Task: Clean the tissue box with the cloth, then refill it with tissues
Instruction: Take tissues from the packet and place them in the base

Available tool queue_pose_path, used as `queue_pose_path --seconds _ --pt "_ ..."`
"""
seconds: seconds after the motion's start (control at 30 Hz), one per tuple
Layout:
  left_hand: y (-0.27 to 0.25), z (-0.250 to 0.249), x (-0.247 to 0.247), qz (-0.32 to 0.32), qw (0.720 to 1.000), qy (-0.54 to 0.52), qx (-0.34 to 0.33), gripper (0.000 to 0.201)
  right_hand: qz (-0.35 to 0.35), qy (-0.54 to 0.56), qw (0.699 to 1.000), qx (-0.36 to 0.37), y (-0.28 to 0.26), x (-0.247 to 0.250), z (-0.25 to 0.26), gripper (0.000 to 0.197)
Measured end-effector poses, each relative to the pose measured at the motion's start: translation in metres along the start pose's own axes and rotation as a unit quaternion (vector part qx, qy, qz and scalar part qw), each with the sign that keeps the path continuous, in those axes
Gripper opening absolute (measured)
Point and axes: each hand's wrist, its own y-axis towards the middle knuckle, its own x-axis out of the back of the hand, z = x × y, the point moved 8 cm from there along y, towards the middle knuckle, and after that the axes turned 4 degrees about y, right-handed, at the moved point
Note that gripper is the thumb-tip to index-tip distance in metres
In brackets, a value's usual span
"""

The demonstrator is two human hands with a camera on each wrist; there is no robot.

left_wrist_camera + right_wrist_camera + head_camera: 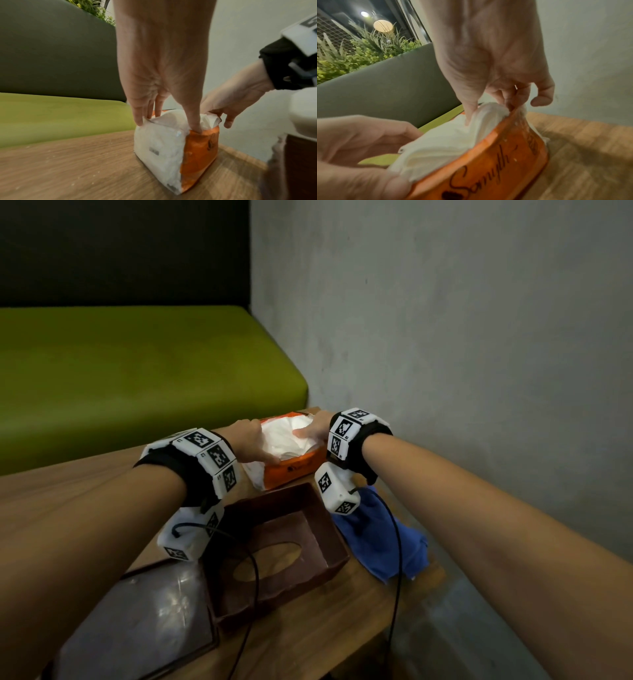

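Note:
An orange and white plastic tissue pack (291, 469) (199, 152) (491, 167) lies at the far end of the wooden table, its top torn open on white tissues (291, 436) (447, 140). My left hand (250, 440) (168, 119) grips its left end, thumb inside the opening and fingers behind. My right hand (313, 428) (494, 108) pinches the right end, thumb on the tissues. The brown tissue box (315, 529) lies nearer me, upside down, its oval slot at the bottom. A blue cloth (383, 546) lies crumpled to its right.
A dark flat panel (137, 621) with a shiny surface lies on the table (85, 484) at the near left. A green bench seat (137, 364) stands beyond the table. A grey wall (479, 337) runs close along the right. Cables hang from both wrists over the box.

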Motion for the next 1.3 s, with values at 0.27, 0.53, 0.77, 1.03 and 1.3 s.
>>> queue_pose_path --seconds 0.27,0.53,0.77,1.03,1.3 --pt "0.0 0.0 -0.001 -0.003 1.0 -0.021 0.0 0.089 0.061 0.06 0.996 0.002 -0.062 -0.005 0.021 0.073" --pt "-0.003 -0.001 0.0 -0.004 1.0 -0.019 0.001 0.095 -0.073 0.037 0.996 -0.022 -0.068 0.011 0.019 0.074" --pt "-0.006 -0.002 0.001 -0.001 1.0 0.006 0.004 0.1 -0.104 0.097 0.99 0.0 -0.08 0.015 0.015 0.078" --pt "-0.004 -0.004 -0.002 0.011 1.0 0.023 0.003 0.103 -0.218 -0.028 0.971 0.091 -0.101 0.026 0.032 0.055" --pt "-0.002 -0.017 -0.006 -0.004 0.998 0.056 -0.023 0.086 -0.197 0.018 0.967 0.162 -0.106 0.015 0.042 0.042"
